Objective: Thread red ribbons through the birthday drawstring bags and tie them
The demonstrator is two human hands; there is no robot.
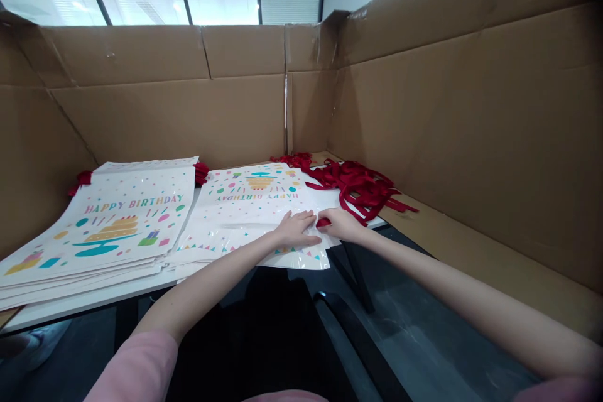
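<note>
A white plastic bag [245,207] printed with a birthday cake and confetti lies flat before me, its lettering upside down. My left hand [298,230] rests on its right part with fingers stretched out. At the bag's right edge, my right hand [343,225] pinches a piece of red ribbon [323,223]; most of that piece is hidden by the fingers. Just beyond my right hand lies a loose tangle of red ribbons [370,185], partly over the bag's far right corner.
A stack of similar printed bags [117,201] is at the left, with red ribbon bunches [201,174] at its sides. Smaller red ribbon pieces [299,160] lie at the back. Cardboard walls [179,110] enclose the white table [94,299]. A black armrest [353,326] is below.
</note>
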